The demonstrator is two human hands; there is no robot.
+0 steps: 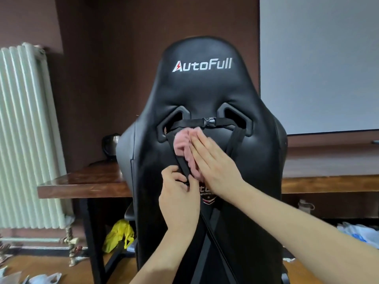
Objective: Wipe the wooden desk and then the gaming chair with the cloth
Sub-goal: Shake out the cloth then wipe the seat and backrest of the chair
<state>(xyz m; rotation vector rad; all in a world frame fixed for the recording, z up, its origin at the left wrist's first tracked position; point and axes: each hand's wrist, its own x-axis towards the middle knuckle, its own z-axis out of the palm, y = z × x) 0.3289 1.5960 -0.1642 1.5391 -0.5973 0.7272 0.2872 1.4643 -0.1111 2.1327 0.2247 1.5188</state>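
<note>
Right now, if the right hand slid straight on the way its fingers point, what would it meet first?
The right hand, flat on the pink cloth, points up and left. Just beyond the cloth it would likely meet the horizontal black strap, left of its buckle, across the gaming chair back.

A home room: white radiator (22, 130) at left, gaming chair (205, 89) centre before a wooden table (82, 181), yellow bag (119, 234) on the floor (51, 263) beneath.
</note>
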